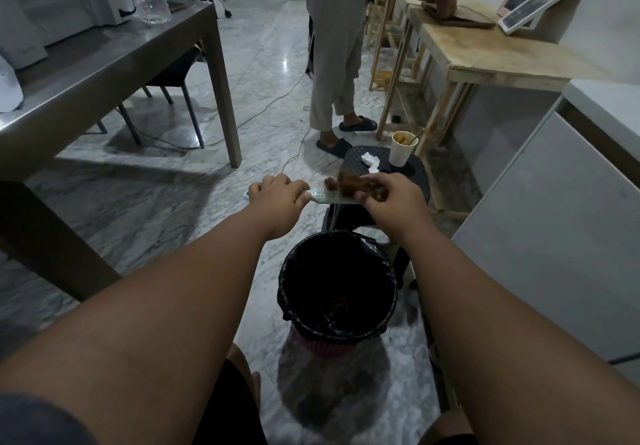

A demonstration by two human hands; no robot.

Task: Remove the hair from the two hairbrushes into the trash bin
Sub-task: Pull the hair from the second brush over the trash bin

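Grey marble floor; steel table to my left, wooden bench and white cabinet to my right, open floor between. My left hand is wrapped round the pale hairbrush handle. My right hand pinches the brown hair on its bristles, beyond the trash bin below my wrists.

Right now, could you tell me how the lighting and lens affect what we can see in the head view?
Head view: dim and murky; the trash bin interior is nearly black, a glare patch shines on the marble floor, wide-angle distortion stretches the forearms, yet the hair clump and hairbrush stay readable.
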